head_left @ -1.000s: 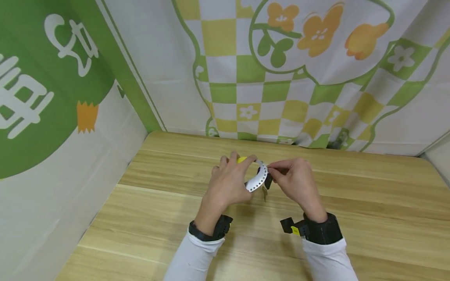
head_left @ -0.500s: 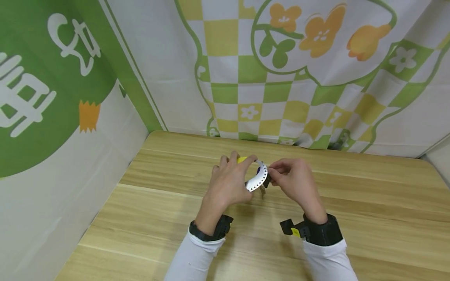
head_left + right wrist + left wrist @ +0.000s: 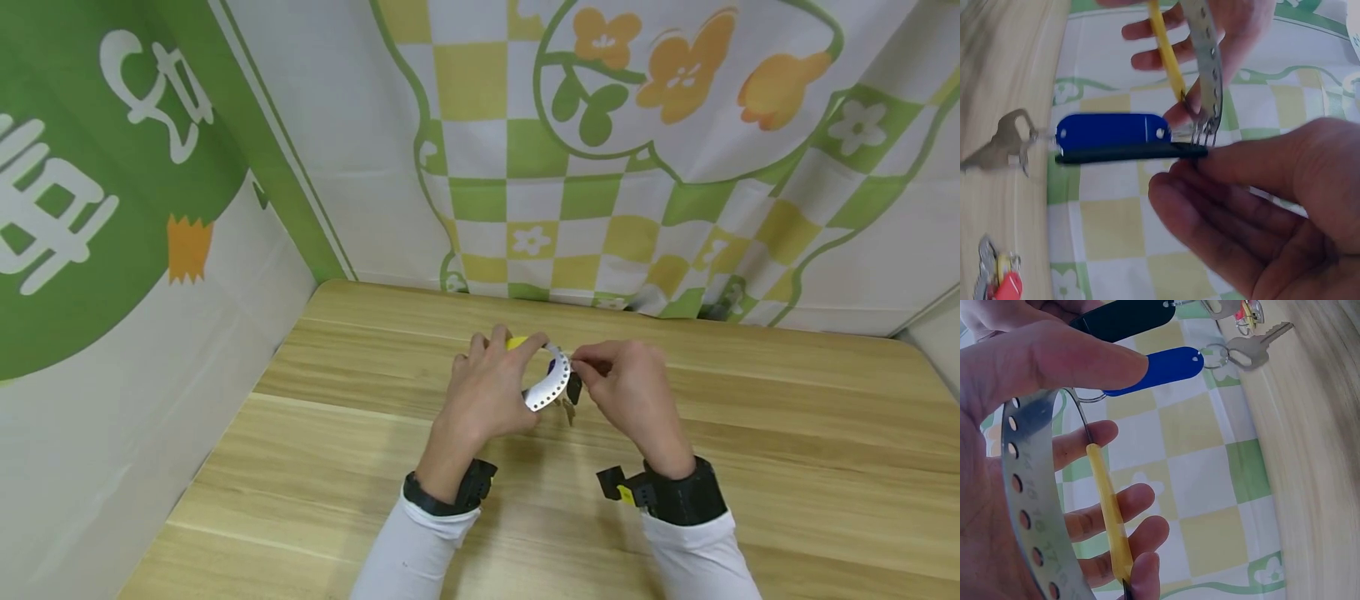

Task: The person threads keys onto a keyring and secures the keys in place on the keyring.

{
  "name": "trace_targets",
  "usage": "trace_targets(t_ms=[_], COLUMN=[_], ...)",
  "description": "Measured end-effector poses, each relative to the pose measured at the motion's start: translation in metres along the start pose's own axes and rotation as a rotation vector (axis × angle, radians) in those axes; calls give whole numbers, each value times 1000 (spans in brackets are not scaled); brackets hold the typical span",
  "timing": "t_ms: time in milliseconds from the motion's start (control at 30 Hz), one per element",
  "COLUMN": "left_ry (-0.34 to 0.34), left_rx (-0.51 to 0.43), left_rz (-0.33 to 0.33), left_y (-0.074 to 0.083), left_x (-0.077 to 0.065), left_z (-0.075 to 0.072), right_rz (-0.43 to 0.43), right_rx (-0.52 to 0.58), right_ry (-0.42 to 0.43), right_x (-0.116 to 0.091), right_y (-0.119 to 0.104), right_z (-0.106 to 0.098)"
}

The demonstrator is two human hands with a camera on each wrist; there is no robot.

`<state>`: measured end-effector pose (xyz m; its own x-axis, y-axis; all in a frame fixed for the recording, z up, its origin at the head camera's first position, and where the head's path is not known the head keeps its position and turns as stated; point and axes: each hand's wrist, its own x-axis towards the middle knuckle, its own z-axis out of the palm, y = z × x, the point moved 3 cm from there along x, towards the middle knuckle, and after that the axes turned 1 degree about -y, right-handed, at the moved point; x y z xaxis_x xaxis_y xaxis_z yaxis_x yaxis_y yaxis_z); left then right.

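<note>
Above the wooden tabletop (image 3: 375,367), starting on the left, the left hand (image 3: 483,387) has the metal hoop (image 3: 551,387) held clear of the wood, its fingers curled around the piece; the left wrist view shows the fingertips strung along the yellow grip (image 3: 1110,512). Moving across, the hoop's curved band with its row of numbered holes faces the other hand. By the band, a blue tag (image 3: 1172,367) carries a key (image 3: 1250,351) on a small ring; the left thumb overlaps that tag, though contact is impossible to call. Next along, a dark tag (image 3: 574,388) sits right at the hoop's outer edge, beside the blue one. And over on the right, the right hand (image 3: 630,392) has thumb and forefinger pinching the dark tag's ring end, where fine wire loops crowd against the metal.

So the step in hand looks like ring work at one of those holes; whether the wire is through the hole, the pictures don't settle. The next move seems to call for a steady hoop on the left and a small turn of the pinched ring on the right, with the blue tag kept out of the way.
</note>
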<state>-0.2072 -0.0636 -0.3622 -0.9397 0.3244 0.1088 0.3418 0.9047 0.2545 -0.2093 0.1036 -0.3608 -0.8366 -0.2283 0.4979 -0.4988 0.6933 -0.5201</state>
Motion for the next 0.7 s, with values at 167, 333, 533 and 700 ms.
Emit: trace_targets(t_ms=[167, 333, 533, 700], left_ry=[-4, -10, 1, 2], left_rx=[3, 6, -15, -13], left_rz=[4, 3, -3, -6], left_y=[0, -1, -1, -1], left_x=[0, 0, 0, 1], left_z=[0, 1, 1, 2], right_rz=[-112, -157, 44, 181], right_rx=[-40, -37, 3, 47], right_ry=[-2, -18, -73, -77], right_x=[0, 0, 0, -1], right_y=[0, 0, 3, 4], right_z=[1, 2, 2, 2])
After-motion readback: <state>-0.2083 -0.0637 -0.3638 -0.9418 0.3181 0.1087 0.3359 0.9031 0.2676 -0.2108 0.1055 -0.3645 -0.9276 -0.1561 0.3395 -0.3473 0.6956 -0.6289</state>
